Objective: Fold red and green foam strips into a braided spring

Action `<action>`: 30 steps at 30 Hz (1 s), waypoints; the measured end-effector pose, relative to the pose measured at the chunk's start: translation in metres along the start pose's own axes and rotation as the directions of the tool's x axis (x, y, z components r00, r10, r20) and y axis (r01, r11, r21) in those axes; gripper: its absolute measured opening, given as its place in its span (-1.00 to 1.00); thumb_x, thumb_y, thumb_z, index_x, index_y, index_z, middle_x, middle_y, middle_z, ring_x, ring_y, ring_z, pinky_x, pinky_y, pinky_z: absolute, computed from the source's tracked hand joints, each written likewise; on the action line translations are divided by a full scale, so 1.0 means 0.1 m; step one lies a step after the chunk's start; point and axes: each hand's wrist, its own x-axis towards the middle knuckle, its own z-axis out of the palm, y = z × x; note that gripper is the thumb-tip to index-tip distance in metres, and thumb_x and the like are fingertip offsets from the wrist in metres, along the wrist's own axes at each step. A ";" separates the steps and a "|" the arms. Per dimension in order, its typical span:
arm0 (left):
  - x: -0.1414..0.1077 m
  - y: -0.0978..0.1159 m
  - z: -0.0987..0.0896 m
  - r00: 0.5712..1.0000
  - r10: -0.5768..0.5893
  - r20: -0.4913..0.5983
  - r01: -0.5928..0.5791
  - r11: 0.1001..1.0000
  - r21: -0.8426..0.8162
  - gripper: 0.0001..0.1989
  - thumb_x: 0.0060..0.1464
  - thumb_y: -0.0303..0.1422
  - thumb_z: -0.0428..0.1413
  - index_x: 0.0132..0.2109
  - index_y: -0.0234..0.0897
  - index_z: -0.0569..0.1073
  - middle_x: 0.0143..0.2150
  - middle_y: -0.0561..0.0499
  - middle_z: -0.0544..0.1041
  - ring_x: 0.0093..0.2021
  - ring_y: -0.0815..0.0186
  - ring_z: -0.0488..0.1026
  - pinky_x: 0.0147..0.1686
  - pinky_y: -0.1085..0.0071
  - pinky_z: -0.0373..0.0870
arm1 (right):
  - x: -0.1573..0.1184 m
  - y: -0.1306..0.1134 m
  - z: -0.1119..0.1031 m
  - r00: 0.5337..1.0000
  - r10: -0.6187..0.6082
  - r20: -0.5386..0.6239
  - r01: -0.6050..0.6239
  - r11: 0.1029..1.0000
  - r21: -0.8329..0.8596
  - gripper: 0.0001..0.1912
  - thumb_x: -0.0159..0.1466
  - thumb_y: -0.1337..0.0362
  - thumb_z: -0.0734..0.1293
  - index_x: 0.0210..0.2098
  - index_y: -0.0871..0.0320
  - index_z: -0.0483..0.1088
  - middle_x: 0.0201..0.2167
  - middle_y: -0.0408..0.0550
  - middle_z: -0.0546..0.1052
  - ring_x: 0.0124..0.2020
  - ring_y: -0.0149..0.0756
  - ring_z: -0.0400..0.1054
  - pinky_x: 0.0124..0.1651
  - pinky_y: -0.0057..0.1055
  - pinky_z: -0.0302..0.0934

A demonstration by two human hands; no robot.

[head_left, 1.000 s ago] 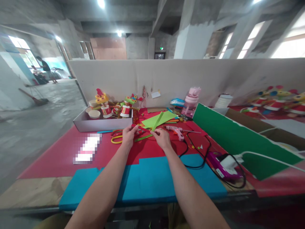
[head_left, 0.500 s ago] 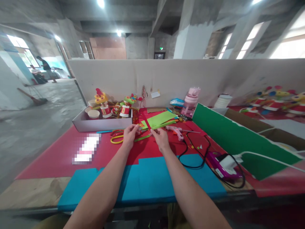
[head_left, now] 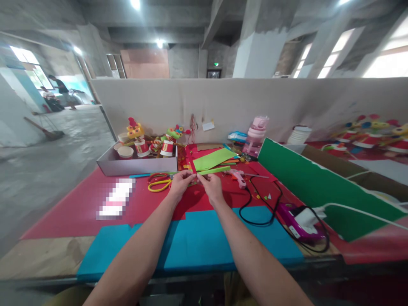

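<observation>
Close together over the red table covering, my left hand (head_left: 180, 185) and my right hand (head_left: 211, 188) pinch with their fingertips nearly touching. A red paper strip (head_left: 193, 165) rises from between the fingertips, pointing away from me. From the same spot a narrow light-green paper strip (head_left: 215, 171) runs off to the right. The two strips meet at an angle; the fingers hide the join. Just left of my left hand lie scissors with yellow handles (head_left: 159, 186). A pink glue gun (head_left: 238, 178) rests right of my right hand.
Green paper sheets (head_left: 212, 159) lie behind my hands. A white box (head_left: 140, 166) with paper cups and toy figures stands back left. Blue sheets (head_left: 197, 244) line the front edge. At right are a green board (head_left: 306, 191), a purple power strip (head_left: 295, 223) and black cord.
My hands have come together, the left moving right. The red strip now stands more upright between the fingertips, and the green strip has swung out to the right.
</observation>
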 end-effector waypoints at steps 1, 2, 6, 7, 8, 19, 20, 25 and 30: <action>0.00 0.00 0.00 1.000 0.003 -0.003 -0.003 1.000 0.014 -0.68 -0.26 -0.19 0.32 -0.44 -0.35 0.45 -0.60 0.09 0.42 -0.57 0.46 0.31 -0.48 0.49 0.24 | 0.00 0.00 -0.01 1.000 -0.018 -0.013 0.017 0.999 -0.051 -0.70 0.06 0.07 0.37 -0.42 0.22 0.50 -0.41 0.07 0.61 -0.37 -0.15 0.49 -0.26 -0.30 0.35; -0.01 0.00 0.00 1.000 0.008 -0.003 -0.007 1.000 0.026 -0.69 -0.25 -0.20 0.32 -0.45 -0.35 0.45 -0.60 0.09 0.41 -0.57 0.46 0.30 -0.48 0.49 0.23 | 0.00 0.00 -0.02 0.999 -0.032 -0.020 0.030 0.995 -0.100 -0.70 0.06 0.08 0.37 -0.41 0.22 0.51 -0.39 0.07 0.61 -0.34 -0.13 0.49 -0.25 -0.30 0.34; -0.01 0.01 0.00 1.000 -0.005 0.010 0.005 1.000 0.021 -0.71 -0.24 -0.22 0.31 -0.48 -0.34 0.44 -0.62 0.10 0.39 -0.59 0.47 0.29 -0.50 0.50 0.22 | 0.03 0.01 -0.06 0.999 -0.050 0.001 0.049 0.985 -0.168 -0.74 0.06 0.12 0.35 -0.40 0.19 0.51 -0.38 0.05 0.61 -0.30 -0.13 0.48 -0.24 -0.31 0.32; -0.01 0.02 0.00 1.000 -0.014 0.010 0.014 1.000 0.004 -0.71 -0.24 -0.22 0.31 -0.48 -0.34 0.44 -0.63 0.10 0.39 -0.59 0.46 0.28 -0.50 0.50 0.21 | 0.04 0.01 -0.06 0.999 -0.050 0.007 0.050 0.987 -0.151 -0.76 0.06 0.13 0.34 -0.40 0.19 0.50 -0.38 0.04 0.60 -0.30 -0.14 0.47 -0.24 -0.32 0.32; -0.02 0.02 0.00 1.000 -0.020 0.009 0.020 1.000 -0.014 -0.72 -0.24 -0.22 0.31 -0.49 -0.33 0.43 -0.64 0.10 0.38 -0.59 0.46 0.28 -0.50 0.50 0.22 | 0.05 0.01 -0.07 0.999 -0.046 0.011 0.047 0.991 -0.125 -0.77 0.05 0.15 0.33 -0.40 0.18 0.48 -0.37 0.02 0.60 -0.31 -0.17 0.47 -0.24 -0.33 0.31; -0.03 0.04 -0.01 0.997 -0.043 0.064 0.047 0.997 -0.059 -0.71 -0.24 -0.22 0.32 -0.48 -0.33 0.44 -0.63 0.10 0.39 -0.59 0.47 0.29 -0.49 0.50 0.24 | 0.03 0.04 -0.01 0.988 0.127 0.093 -0.140 0.978 0.157 -0.66 -0.04 0.04 0.40 -0.39 0.17 0.44 -0.46 -0.09 0.56 -0.37 -0.27 0.42 -0.26 -0.38 0.28; -0.02 0.03 -0.01 0.997 -0.037 0.065 0.040 0.998 -0.051 -0.71 -0.23 -0.22 0.31 -0.48 -0.33 0.44 -0.63 0.09 0.39 -0.59 0.46 0.29 -0.49 0.50 0.24 | 0.03 0.03 -0.01 0.986 0.127 0.106 -0.144 0.975 0.168 -0.65 -0.05 0.03 0.41 -0.39 0.17 0.44 -0.46 -0.09 0.56 -0.36 -0.27 0.42 -0.26 -0.38 0.28; -0.01 0.01 -0.02 0.998 -0.027 0.061 0.029 0.999 -0.024 -0.70 -0.25 -0.21 0.32 -0.47 -0.34 0.45 -0.63 0.09 0.40 -0.59 0.46 0.29 -0.49 0.49 0.24 | 0.02 0.01 -0.01 0.987 0.110 0.120 -0.127 0.981 0.147 -0.61 -0.03 -0.03 0.41 -0.41 0.17 0.44 -0.46 -0.07 0.55 -0.36 -0.26 0.43 -0.28 -0.38 0.28; -0.02 0.01 -0.01 0.999 -0.025 0.034 0.026 0.999 -0.032 -0.74 -0.30 -0.28 0.32 -0.47 -0.33 0.45 -0.64 0.10 0.40 -0.60 0.45 0.29 -0.50 0.49 0.22 | 0.03 0.01 -0.03 0.992 0.083 0.097 -0.094 0.989 0.115 -0.61 -0.03 -0.04 0.41 -0.40 0.15 0.43 -0.43 -0.09 0.55 -0.38 -0.31 0.41 -0.29 -0.42 0.28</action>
